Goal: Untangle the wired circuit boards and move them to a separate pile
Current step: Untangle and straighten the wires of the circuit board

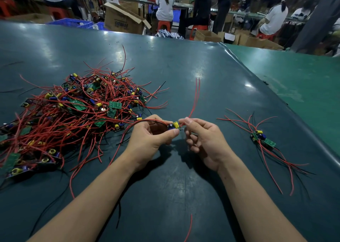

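Toward the bench's (202, 67) left edge lies the tangled heap (73, 113) of red-wired boards. At mid-bench the left hand (152, 138) pinches a small circuit board (174, 126) (yellow capacitor up), the right hand (204, 140) pinching its red wires (195, 102). Near the right edge sits the separate pile (261, 137).

Red and black wires (60, 116), green boards (115, 105), yellow capacitors (98, 105), dark teal table mat (184, 72).

Clutter left and right, open mat between

The tangled heap (73, 113) fills the left of the frame and a small pile (261, 138) sits at right; the table (184, 67) above the hands looks bare, apart perhaps from tiny specks.
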Demonstrator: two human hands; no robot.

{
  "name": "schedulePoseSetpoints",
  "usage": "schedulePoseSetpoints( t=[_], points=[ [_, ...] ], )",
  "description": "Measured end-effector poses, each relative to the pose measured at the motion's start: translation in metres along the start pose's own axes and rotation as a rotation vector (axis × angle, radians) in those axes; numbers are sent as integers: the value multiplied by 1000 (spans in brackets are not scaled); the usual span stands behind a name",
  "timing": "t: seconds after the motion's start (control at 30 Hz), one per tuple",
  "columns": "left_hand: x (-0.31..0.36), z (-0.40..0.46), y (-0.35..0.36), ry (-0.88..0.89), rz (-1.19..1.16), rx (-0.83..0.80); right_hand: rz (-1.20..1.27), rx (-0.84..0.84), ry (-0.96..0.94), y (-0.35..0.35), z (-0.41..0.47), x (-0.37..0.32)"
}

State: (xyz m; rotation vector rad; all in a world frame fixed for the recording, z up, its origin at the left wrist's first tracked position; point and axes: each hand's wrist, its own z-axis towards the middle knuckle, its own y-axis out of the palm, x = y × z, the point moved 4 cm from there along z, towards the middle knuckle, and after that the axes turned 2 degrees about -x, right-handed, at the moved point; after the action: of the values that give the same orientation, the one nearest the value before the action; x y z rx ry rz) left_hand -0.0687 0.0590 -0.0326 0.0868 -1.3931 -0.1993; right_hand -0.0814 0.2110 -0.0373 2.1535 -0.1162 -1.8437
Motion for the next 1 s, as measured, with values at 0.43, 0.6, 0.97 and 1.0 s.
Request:
schedulePoseSetpoints(
  t=[0.43,0.6,0.97,1.0],
  points=[
    [6,-4,-1,103,-77,71,182,526,-211,-35,12,-6],
    [6,-4,-8,75,-245,160,-53,502,-172,-31,15,-5],
    [2,-5,5,-311,-392,-179,-216,45,-210,0,-2,-11],
    [0,-6,7,-330,-327,-203,-164,-7,-167,3,-4,-10]
  ],
)
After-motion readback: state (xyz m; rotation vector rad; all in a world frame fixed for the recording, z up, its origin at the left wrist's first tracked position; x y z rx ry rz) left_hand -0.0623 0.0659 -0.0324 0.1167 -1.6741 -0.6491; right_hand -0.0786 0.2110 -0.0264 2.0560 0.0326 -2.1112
